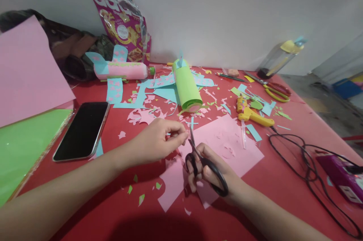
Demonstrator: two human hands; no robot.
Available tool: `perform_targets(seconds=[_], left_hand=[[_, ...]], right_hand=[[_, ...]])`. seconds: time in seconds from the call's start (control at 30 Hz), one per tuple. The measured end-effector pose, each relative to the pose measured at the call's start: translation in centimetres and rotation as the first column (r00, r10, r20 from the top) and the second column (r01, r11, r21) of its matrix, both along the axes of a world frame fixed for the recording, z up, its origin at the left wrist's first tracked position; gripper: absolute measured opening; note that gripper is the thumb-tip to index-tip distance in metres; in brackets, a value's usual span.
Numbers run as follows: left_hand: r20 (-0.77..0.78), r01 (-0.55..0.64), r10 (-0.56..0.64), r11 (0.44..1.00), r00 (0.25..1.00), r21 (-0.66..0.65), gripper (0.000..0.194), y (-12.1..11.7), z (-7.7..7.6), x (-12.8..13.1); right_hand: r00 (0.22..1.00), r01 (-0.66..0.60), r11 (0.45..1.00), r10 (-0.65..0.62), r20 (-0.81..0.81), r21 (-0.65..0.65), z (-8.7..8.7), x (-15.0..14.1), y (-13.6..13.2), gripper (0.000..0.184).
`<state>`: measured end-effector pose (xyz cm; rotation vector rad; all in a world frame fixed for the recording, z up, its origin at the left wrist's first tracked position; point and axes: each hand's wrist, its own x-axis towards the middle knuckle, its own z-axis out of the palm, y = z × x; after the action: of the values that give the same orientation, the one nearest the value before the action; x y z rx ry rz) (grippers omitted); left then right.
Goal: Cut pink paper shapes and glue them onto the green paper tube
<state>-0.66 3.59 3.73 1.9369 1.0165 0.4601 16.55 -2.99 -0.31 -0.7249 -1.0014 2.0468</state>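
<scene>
My left hand (163,137) is closed in a pinch, with what looks like a small piece of pink paper at the fingertips, mostly hidden. Close beside it, my right hand (208,167) grips black-handled scissors (218,180), fingers through the loops. The blades point away from me and stand slightly apart at my left fingertips. Under both hands lie cut sheets of pink paper (249,154) and pink offcuts (171,184). Beyond them, a green paper-wrapped tube (185,86) with blue wings rests on the red table (107,203).
To the left are a phone (82,131), green sheets (25,146), a pink sheet (31,70) and a pink bottle plane (127,70). A snack bag (124,29) leans at the wall. Rightward are a yellow glue gun (255,117), its cable, a purple power strip (337,176) and pliers (276,91).
</scene>
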Motion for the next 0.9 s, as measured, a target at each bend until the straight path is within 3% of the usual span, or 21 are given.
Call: perform_targets(seconds=[0.47,0.73,0.9], left_hand=[[-0.062,-0.044,0.043,0.999,0.997,-0.016,0.027,0.08,0.15,-0.15],[-0.077,-0.043,0.040,0.998,0.996,-0.044,0.029,-0.10,0.20,0.04],[-0.084,-0.033,0.028,0.998,0.996,-0.054,0.027,-0.29,0.40,0.06]], right_hand=[[0.996,0.009,1.000,-0.010,0.084,0.007,-0.08,0.15,-0.12,0.037],[0.999,-0.021,1.000,0.021,-0.048,-0.002,-0.71,0.07,-0.04,0.038],[0.999,-0.011,0.999,0.009,-0.041,-0.034,-0.42,0.05,-0.06,0.037]])
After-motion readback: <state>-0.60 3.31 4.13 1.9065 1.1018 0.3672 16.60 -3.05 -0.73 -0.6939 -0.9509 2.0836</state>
